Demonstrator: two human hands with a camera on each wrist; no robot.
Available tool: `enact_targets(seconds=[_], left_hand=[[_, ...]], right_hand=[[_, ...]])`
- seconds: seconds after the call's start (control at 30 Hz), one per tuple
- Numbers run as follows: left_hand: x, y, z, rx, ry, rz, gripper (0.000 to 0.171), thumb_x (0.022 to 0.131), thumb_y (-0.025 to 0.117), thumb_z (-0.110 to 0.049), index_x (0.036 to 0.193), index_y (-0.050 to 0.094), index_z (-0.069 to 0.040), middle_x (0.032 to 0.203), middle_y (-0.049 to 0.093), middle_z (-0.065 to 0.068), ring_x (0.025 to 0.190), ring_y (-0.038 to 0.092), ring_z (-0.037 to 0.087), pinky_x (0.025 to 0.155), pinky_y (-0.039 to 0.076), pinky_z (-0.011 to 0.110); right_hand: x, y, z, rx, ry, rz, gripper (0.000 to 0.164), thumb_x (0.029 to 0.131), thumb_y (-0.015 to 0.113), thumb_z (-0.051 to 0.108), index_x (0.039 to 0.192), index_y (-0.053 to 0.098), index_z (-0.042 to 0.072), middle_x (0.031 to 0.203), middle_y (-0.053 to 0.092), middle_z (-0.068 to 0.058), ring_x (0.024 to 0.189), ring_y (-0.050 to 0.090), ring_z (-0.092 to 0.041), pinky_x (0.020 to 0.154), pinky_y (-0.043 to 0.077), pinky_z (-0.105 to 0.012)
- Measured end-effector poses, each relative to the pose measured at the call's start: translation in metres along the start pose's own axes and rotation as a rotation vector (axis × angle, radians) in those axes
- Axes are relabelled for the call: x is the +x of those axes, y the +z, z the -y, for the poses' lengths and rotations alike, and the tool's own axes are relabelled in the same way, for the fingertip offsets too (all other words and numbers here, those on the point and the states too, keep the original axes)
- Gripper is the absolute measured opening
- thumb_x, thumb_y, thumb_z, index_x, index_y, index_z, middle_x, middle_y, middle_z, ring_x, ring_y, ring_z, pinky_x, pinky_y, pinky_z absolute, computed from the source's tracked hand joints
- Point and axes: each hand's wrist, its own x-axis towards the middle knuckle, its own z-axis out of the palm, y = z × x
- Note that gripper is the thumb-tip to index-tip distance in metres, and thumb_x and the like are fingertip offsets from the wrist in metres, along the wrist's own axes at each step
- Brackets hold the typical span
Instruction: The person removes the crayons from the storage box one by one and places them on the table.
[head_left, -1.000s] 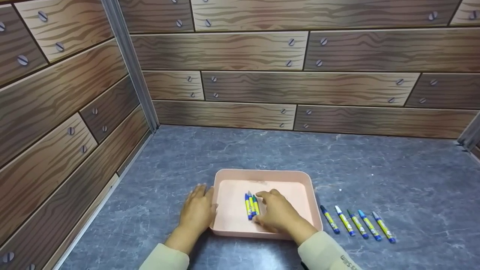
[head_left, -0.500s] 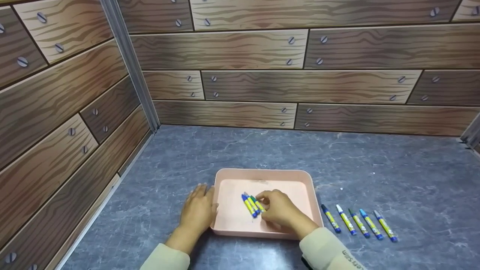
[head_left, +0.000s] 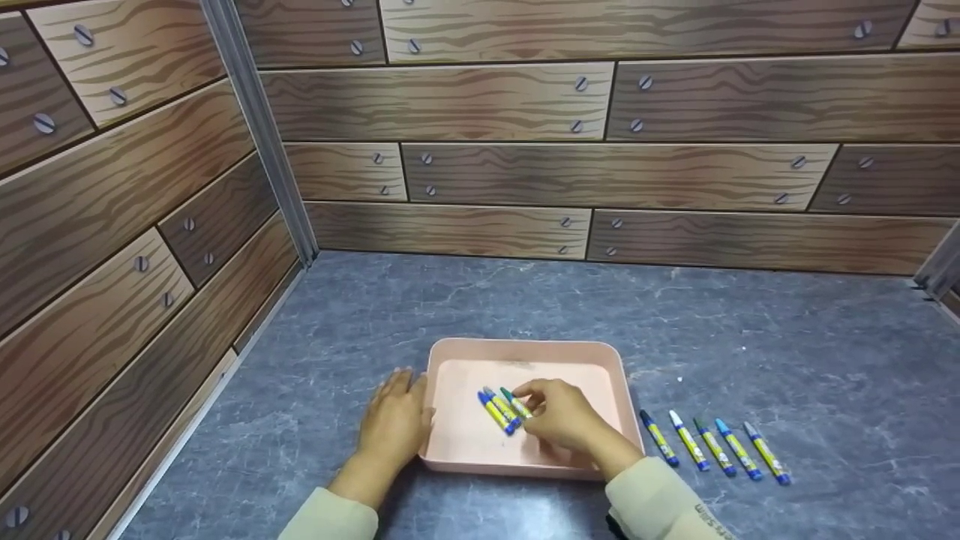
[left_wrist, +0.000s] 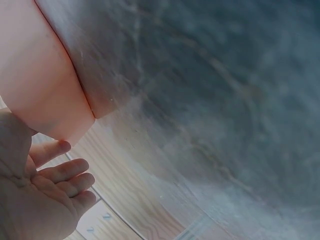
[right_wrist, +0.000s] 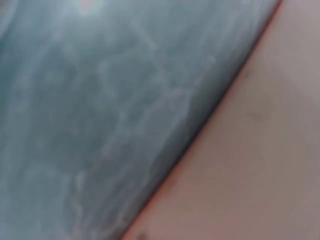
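A shallow pink tray (head_left: pixel 457 450) stands on the table before me. Inside it, two crayons in yellow and blue wrappers, one of them a blue crayon (head_left: pixel 493 411), lie slanted side by side. To their right is a green crayon (head_left: pixel 514 403), its lower end between the thumb and fingers of my right hand (head_left: pixel 562 416), which pinches it over the tray floor. My left hand (head_left: pixel 394 420) rests against the tray's left wall with its fingers extended; the left wrist view shows this hand (left_wrist: pixel 50 190) beside the pink wall. Only tray wall and tabletop show in the right wrist view.
Right of the tray, several crayons (head_left: pixel 724 448) lie in a slanted row on the dark marbled table (head_left: pixel 525 300). Wood-patterned panels (head_left: pixel 450 172) close off the back and the left side.
My right hand has shifted slightly right and now pinches the green crayon. The crayons in the tray have tilted leftward at their tips, and the green one stands apart from the others. My left hand stays put.
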Motion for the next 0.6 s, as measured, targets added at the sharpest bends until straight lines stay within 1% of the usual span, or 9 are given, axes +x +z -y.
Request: enact_targets(seconds=[0.23, 0.4, 0.53, 0.6], left_hand=[[0.000, 0.000, -0.002, 0.001, 0.014, -0.002, 0.045, 0.083, 0.071, -0.017, 0.121, 0.061, 0.004, 0.127, 0.054, 0.027, 0.122, 0.047, 0.043, 0.103, 0.037, 0.053], [0.000, 0.001, 0.000, -0.008, 0.014, -0.001, 0.045, 0.083, 0.071, -0.016, 0.122, 0.061, 0.005, 0.128, 0.053, 0.028, 0.122, 0.047, 0.043, 0.104, 0.036, 0.052], [0.000, 0.000, 0.001, -0.006, 0.020, -0.004, 0.045, 0.083, 0.070, -0.016, 0.121, 0.061, 0.005, 0.127, 0.053, 0.028, 0.121, 0.047, 0.043, 0.104, 0.036, 0.053], [0.000, -0.001, 0.001, -0.009, 0.018, -0.003, 0.045, 0.082, 0.070, -0.016, 0.121, 0.061, 0.005, 0.127, 0.053, 0.028, 0.122, 0.047, 0.044, 0.103, 0.036, 0.053]], right_hand=[[-0.007, -0.022, 0.002, 0.047, 0.004, -0.062, 0.045, 0.065, 0.064, -0.005, 0.109, 0.069, 0.004, 0.088, 0.063, -0.005, 0.082, 0.063, -0.021, 0.072, 0.055, -0.033], [-0.013, -0.042, -0.003, 0.090, 0.001, -0.106, 0.046, 0.066, 0.064, -0.006, 0.111, 0.067, 0.001, 0.090, 0.065, -0.008, 0.084, 0.063, -0.024, 0.070, 0.055, -0.033], [-0.019, -0.060, -0.010, 0.127, 0.032, -0.130, 0.047, 0.067, 0.062, -0.007, 0.114, 0.066, -0.001, 0.093, 0.064, -0.010, 0.087, 0.063, -0.027, 0.070, 0.056, -0.034], [-0.022, -0.069, -0.014, 0.125, 0.053, -0.144, 0.048, 0.067, 0.061, -0.007, 0.115, 0.066, -0.001, 0.094, 0.064, -0.009, 0.089, 0.062, -0.027, 0.069, 0.056, -0.034]])
